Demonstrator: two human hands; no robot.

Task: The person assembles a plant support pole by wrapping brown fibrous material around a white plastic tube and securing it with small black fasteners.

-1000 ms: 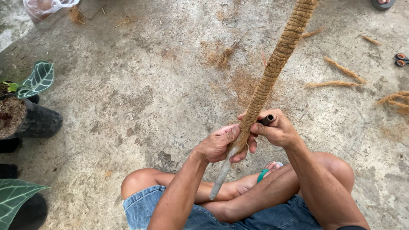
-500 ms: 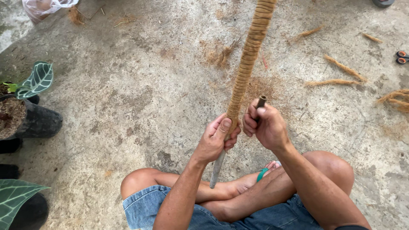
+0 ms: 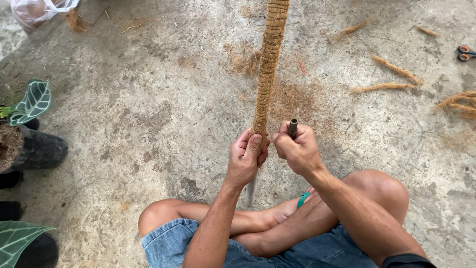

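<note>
**Head view: two hands on a fibre-wrapped pole, seated on a concrete floor**

Head camera looks down at a person sitting cross-legged in denim shorts on a rough concrete floor (image 3: pixel 148 124). A long pole wrapped in brown coir rope (image 3: pixel 267 64) rises from between the hands toward the top edge, standing nearly upright. The left hand (image 3: pixel 246 161) is closed around the pole at the lower end of the wrapping, thumb pressed on the fibre; below it a bare grey tip of the pole pokes out. The right hand (image 3: pixel 297 149), just beside the pole, is curled into a fist around a small dark tube-like object (image 3: pixel 293 128); what it is cannot be made out.

Loose coir tufts (image 3: pixel 382 87) lie scattered on the floor to the right, and orange-handled scissors (image 3: pixel 466 52) sit at the far right edge. To the left stands a black pot (image 3: pixel 37 149) of soil with a veined green leaf (image 3: pixel 32 101).
</note>
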